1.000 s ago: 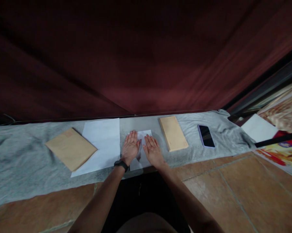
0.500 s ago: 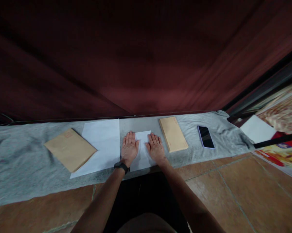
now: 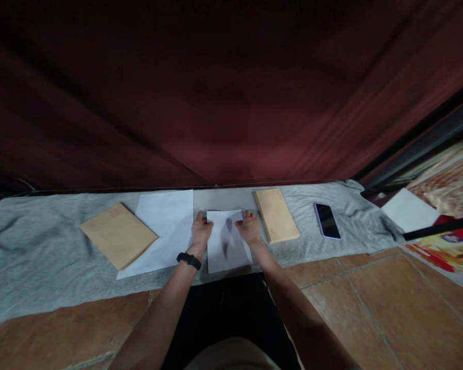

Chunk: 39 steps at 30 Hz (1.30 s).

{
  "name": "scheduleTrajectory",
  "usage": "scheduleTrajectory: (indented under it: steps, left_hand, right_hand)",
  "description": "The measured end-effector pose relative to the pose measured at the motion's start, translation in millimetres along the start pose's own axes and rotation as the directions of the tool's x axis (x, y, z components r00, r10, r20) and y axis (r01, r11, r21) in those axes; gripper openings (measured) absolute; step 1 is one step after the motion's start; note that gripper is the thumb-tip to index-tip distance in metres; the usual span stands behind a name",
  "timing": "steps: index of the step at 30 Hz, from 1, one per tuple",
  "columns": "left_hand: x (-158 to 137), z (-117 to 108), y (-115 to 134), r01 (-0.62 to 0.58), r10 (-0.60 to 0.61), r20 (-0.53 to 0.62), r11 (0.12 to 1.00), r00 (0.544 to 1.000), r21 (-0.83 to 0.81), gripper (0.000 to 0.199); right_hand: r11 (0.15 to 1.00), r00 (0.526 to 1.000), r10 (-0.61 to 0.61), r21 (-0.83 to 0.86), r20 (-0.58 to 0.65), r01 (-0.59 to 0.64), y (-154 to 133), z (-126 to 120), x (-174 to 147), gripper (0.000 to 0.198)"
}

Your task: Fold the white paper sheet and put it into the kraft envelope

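A white sheet of paper [image 3: 228, 246], narrower than the stack beside it and seemingly folded, lies in front of me on the grey cloth. My left hand [image 3: 201, 229], with a black band on its wrist, pinches the sheet's left edge near the far corner, thumb on top. On the opposite edge my right hand [image 3: 249, 226] grips in the same way, fingers curled under. Left of my hands, larger white paper [image 3: 169, 221] lies flat, partly covered by a stack of brown envelopes [image 3: 119, 234]. Close to my right hand rests another stack of brown envelopes [image 3: 277, 216].
A phone in a purple case [image 3: 327, 221] lies on the grey cloth [image 3: 42, 246] to the right. Dark red drapery [image 3: 231, 128] rises behind the cloth. At far right are a dark frame bar [image 3: 443, 226] and a colourful printed box [image 3: 447, 252]. Tiles [image 3: 354, 298] cover the floor.
Both hands were lying flat on the paper with fingers stretched out. Now their fingers are curled around its side edges, and more of the sheet shows between them.
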State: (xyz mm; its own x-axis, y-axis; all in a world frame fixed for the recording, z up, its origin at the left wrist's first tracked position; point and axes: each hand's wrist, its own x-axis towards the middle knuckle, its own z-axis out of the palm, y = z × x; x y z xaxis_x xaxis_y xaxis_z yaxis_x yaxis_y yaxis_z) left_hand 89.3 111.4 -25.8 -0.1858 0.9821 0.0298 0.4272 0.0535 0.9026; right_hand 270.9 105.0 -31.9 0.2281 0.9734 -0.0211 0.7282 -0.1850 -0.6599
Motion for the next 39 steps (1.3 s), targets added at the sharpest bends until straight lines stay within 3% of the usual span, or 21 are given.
scheduleTrajectory:
  steps: [5, 9, 11, 14, 15, 17, 20, 23, 25, 27, 31, 35, 39]
  left_hand:
    - [-9, -18, 24, 0.153, -0.129, 0.1, 0.945, 0.987, -0.29, 0.04]
    - [-3, -41, 68, 0.165, -0.098, 0.162, 0.86, 0.982, -0.482, 0.044]
    - [-2, -53, 95, -0.007, 0.061, 0.087, 0.858, 0.994, -0.513, 0.034]
    - [-10, -68, 118, -0.319, 0.349, 0.025, 0.882, 0.937, -0.348, 0.017]
    - [-16, -71, 117, -0.381, 0.412, 0.043, 0.872, 0.91, -0.308, 0.012]
    - [-31, -72, 100, -0.438, 0.464, 0.093, 0.874, 0.881, -0.209, 0.01]
    - [-55, -63, 51, -0.46, 0.448, 0.233, 0.888, 0.863, -0.002, 0.026]
    - [-78, -50, 2, -0.544, 0.466, 0.36, 0.824, 0.809, 0.157, 0.043]
    - [-91, -45, -17, -0.57, 0.456, 0.397, 0.786, 0.797, 0.24, 0.049]
    - [-101, -43, -25, -0.593, 0.448, 0.435, 0.75, 0.781, 0.292, 0.051]
    - [-112, -43, -25, -0.635, 0.45, 0.485, 0.696, 0.75, 0.336, 0.045]
    - [-117, -45, -28, -0.625, 0.448, 0.474, 0.707, 0.758, 0.332, 0.048]
    - [-117, -47, -25, -0.596, 0.429, 0.46, 0.738, 0.777, 0.317, 0.055]
  right_hand:
    - [0.973, 0.996, -0.045, 0.229, 0.079, 0.026, 3, -11, 9, 0.022]
    - [0.9, 0.986, -0.128, 0.431, 0.107, 0.07, -10, -38, 19, 0.02]
    - [0.853, 0.983, -0.17, 0.509, 0.066, 0.114, -19, -58, 22, 0.024]
    - [0.696, 0.947, -0.312, 0.66, -0.078, 0.284, -27, -85, 19, 0.023]
    - [0.669, 0.923, -0.365, 0.655, -0.124, 0.352, -25, -90, 15, 0.021]
    - [0.703, 0.889, -0.436, 0.564, -0.139, 0.433, -15, -91, 2, 0.017]
    - [0.818, 0.891, -0.454, 0.382, -0.033, 0.431, 12, -76, -25, 0.016]
    - [0.855, 0.863, -0.501, 0.192, 0.069, 0.481, 42, -56, -48, 0.029]
    - [0.845, 0.835, -0.535, 0.078, 0.127, 0.53, 58, -49, -58, 0.035]
    - [0.842, 0.832, -0.537, 0.033, 0.137, 0.538, 66, -46, -64, 0.043]
    - [0.87, 0.87, -0.493, 0.022, 0.033, 0.492, 65, -38, -74, 0.044]
    - [0.79, 0.802, -0.593, -0.139, 0.077, 0.597, 53, -17, -94, 0.045]
    - [0.735, 0.794, -0.599, -0.325, 0.101, 0.596, 49, -2, -110, 0.055]
